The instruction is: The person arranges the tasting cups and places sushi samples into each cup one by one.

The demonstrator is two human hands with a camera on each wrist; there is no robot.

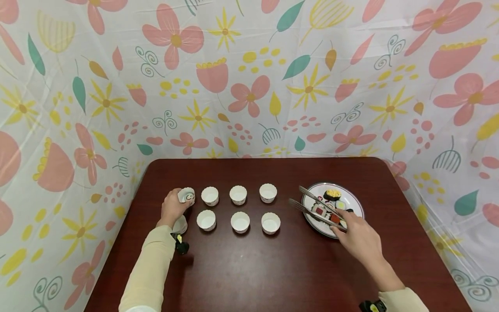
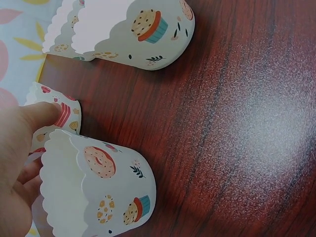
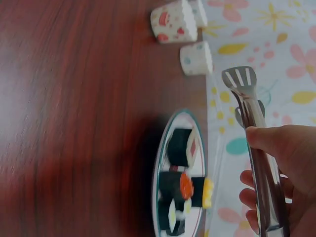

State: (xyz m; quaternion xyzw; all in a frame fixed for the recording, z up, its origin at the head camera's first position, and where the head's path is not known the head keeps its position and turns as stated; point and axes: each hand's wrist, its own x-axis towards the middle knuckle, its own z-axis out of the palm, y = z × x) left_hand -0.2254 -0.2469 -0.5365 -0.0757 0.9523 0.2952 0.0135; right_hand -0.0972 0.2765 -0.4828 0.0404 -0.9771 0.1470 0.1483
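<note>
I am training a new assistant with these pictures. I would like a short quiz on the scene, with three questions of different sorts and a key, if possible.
1. Multiple choice: What does the right hand hold?
A) a spoon
B) metal tongs
C) a knife

2. True or false: A piece of sushi is held between the tips of the metal tongs.

3. Fill the gap: In the head view, ____ cups show, counting the one in the left hand.

Key:
1. B
2. False; nothing is between the tips, and the sushi pieces lie on the plate.
3. eight
</note>
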